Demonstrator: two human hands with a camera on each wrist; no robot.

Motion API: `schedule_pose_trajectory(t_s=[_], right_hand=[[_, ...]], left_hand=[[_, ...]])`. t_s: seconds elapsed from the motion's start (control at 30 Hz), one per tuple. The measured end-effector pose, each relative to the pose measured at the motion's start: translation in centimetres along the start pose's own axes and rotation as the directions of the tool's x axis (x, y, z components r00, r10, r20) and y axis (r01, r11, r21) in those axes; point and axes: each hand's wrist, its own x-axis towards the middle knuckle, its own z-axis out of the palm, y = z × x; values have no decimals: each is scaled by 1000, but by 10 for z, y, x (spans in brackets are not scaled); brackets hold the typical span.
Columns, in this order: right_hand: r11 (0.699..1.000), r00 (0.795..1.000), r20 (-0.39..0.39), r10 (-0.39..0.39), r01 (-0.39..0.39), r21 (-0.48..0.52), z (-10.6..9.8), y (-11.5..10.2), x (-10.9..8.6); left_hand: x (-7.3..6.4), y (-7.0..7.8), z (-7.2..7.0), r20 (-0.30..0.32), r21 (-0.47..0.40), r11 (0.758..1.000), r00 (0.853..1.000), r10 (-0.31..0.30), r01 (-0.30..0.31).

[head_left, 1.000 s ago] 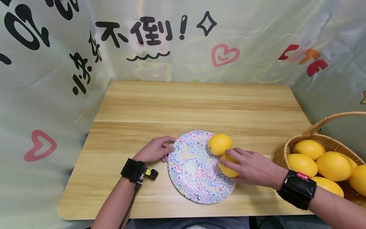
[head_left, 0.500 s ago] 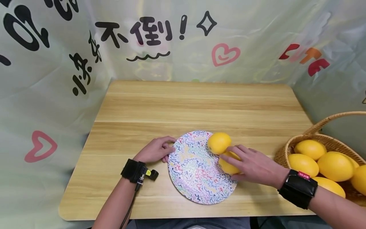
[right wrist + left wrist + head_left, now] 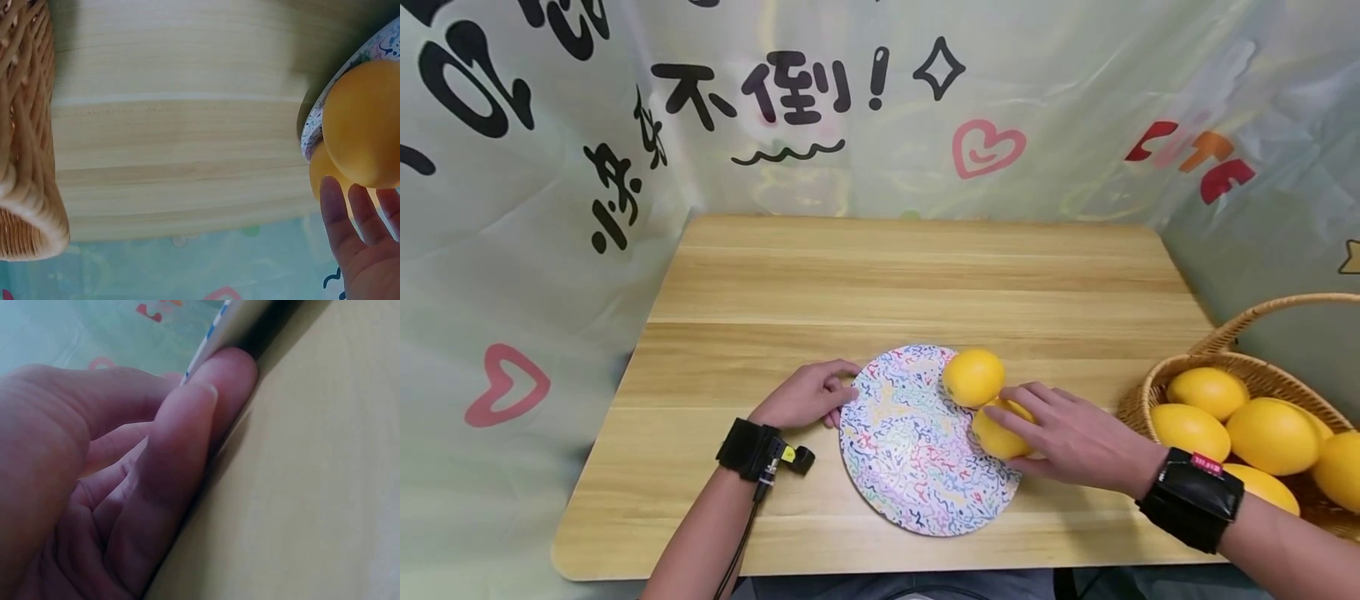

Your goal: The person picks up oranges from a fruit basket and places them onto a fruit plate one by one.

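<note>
My left hand (image 3: 805, 395) holds the left rim of a round plate (image 3: 910, 467) with a multicoloured squiggle pattern. Up close in the left wrist view, a fingertip lies under the plate's thin edge (image 3: 206, 339), low against the table. On the plate's right side sit two yellow lemons. The farther lemon (image 3: 973, 377) stands untouched by the left hand. My right hand (image 3: 1067, 433) holds the nearer lemon (image 3: 997, 433), fingers over its top and thumb at its near right side. In the right wrist view, fingertips meet the edge of that lemon (image 3: 369, 125); the thumb is out of view.
A wicker basket (image 3: 1150, 392) with a tall handle stands at the table's right, holding several lemons (image 3: 1273, 437). The wooden table (image 3: 887, 275) reaches back to a printed curtain (image 3: 1075, 100). A cable runs along the left forearm.
The right hand has shifted slightly to the right, and the nearer lemon has moved a little away from the person, closer to the other lemon. The left hand has stayed at the plate's rim.
</note>
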Motion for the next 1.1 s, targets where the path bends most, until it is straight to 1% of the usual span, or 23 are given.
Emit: schedule_pose_trajectory(t_s=[0.2, 0.37, 0.53, 0.7, 0.93, 1.1], right_hand=[[1000, 1000, -10, 11, -11, 12, -6, 1, -2], [1000, 1000, -26, 14, -13, 11, -10, 2, -5], [1000, 999, -24, 22, -22, 13, -14, 5, -11], [999, 999, -37, 37, -37, 11, -19, 9, -19], [992, 992, 1, 125, -125, -31, -29, 14, -33], [986, 986, -18, 163, -164, -38, -29, 20, -45]], left_hand=[[0, 1, 0, 8, -2, 1000, 1000, 3, -3], [1, 1, 1, 4, 5, 1000, 1000, 0, 0], [1, 0, 1, 1, 6, 1000, 1000, -4, 4], [1, -2, 1, 2, 5, 1000, 1000, -3, 3], [1, -2, 1, 2, 5, 1000, 1000, 0, 0], [1, -3, 0, 2, 7, 1000, 1000, 3, -3]])
